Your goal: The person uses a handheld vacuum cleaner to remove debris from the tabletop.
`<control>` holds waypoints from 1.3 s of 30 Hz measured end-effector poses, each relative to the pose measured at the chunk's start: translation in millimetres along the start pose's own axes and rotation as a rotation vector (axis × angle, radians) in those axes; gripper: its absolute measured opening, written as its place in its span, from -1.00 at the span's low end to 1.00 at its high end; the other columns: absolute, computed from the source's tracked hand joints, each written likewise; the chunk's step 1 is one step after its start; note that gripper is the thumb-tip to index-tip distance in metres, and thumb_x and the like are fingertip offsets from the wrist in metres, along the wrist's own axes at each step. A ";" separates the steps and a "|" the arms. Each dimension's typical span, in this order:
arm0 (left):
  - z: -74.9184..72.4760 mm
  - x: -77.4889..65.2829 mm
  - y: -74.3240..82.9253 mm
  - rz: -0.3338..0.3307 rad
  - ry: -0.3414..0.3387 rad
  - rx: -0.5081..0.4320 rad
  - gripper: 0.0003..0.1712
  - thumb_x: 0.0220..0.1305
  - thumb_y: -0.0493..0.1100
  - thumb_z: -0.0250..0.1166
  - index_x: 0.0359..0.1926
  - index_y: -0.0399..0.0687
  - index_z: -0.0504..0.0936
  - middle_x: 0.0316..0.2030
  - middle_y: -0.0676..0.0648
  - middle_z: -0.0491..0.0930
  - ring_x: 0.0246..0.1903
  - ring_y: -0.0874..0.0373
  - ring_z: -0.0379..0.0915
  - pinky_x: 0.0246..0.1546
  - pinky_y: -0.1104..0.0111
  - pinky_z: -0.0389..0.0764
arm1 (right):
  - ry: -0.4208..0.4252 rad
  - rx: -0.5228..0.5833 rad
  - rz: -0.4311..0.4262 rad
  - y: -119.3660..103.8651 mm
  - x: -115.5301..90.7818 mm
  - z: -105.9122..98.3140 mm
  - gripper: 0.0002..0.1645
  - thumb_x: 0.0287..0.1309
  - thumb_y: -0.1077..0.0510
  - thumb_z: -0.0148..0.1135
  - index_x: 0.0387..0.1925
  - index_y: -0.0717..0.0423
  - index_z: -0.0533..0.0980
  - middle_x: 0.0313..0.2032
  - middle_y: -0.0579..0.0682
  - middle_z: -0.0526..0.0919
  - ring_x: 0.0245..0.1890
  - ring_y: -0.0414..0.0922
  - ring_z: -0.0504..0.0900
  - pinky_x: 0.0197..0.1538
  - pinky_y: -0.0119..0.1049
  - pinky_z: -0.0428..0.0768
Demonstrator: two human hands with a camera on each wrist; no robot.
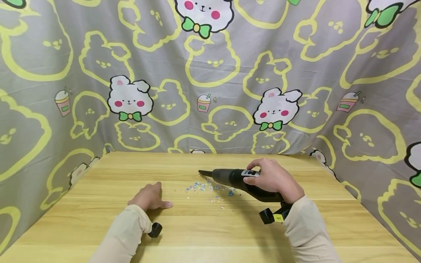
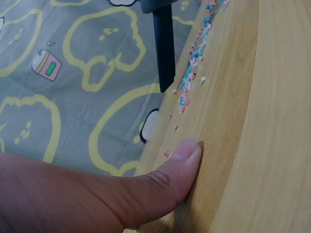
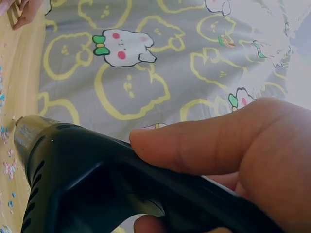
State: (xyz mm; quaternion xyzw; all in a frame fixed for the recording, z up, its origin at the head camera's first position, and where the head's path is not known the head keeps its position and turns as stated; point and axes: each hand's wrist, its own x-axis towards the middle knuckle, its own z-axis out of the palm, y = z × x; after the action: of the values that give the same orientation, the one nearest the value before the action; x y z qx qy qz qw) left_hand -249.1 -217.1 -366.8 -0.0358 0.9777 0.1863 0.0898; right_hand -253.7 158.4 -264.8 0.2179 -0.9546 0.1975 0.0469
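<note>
1. Right grip (image 1: 274,179) holds a black hand vacuum (image 1: 227,177) above the desk (image 1: 197,237), nose (image 1: 205,173) pointing left.
2. Little blue, pink and white bits (image 1: 202,187) lie on the desk near the nose.
3. Left grip (image 1: 149,197), relaxed, touches the desk left of the bits.

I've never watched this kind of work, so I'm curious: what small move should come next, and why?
Probably tilt the handheld vacuum down, bringing its nozzle to the colourful bits: the right hand grips the vacuum, the nozzle's tip seems raised above the table, and the bits lie scattered there.
</note>
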 end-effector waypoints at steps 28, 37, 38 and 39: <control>2.8 1.6 0.6 -0.015 -0.001 -0.003 0.28 -0.12 0.32 0.48 0.42 -0.35 0.13 0.31 -0.54 0.14 0.27 -0.49 0.10 -0.09 -0.57 0.10 | -0.013 -0.004 0.005 -1.3 0.3 2.1 -0.60 0.09 -0.05 0.40 -0.08 0.07 0.64 -0.10 0.12 0.66 -0.09 0.03 0.56 -0.13 -0.07 0.54; 1.4 0.7 1.1 -0.011 -0.003 -0.001 0.27 -0.09 0.31 0.48 0.42 -0.36 0.13 0.32 -0.54 0.13 0.27 -0.49 0.07 -0.11 -0.59 0.09 | -0.018 -0.004 -0.007 -4.0 0.2 2.6 -0.59 0.09 -0.05 0.40 -0.07 0.06 0.64 -0.12 0.09 0.66 -0.17 -0.01 0.55 -0.17 -0.11 0.52; 1.3 0.7 1.2 -0.013 -0.003 0.000 0.26 -0.09 0.31 0.48 0.42 -0.35 0.13 0.32 -0.54 0.13 0.27 -0.49 0.08 -0.11 -0.58 0.10 | -0.019 -0.004 -0.012 -4.6 0.3 2.8 -0.59 0.08 -0.05 0.40 -0.07 0.06 0.64 -0.13 0.08 0.66 -0.18 -0.02 0.54 -0.17 -0.11 0.52; 1.2 0.7 1.2 -0.014 -0.003 0.001 0.26 -0.09 0.31 0.48 0.42 -0.35 0.14 0.31 -0.54 0.14 0.27 -0.49 0.09 -0.11 -0.58 0.10 | -0.019 -0.005 -0.019 -5.2 0.4 3.1 -0.60 0.08 -0.05 0.40 -0.08 0.06 0.64 -0.13 0.07 0.66 -0.18 -0.02 0.54 -0.17 -0.11 0.51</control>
State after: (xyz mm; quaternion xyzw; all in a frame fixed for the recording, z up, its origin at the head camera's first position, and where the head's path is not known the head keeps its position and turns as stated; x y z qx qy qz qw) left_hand -249.7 -215.6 -367.6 -0.0424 0.9774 0.1854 0.0927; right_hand -251.8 152.7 -265.8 0.2289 -0.9534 0.1923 0.0402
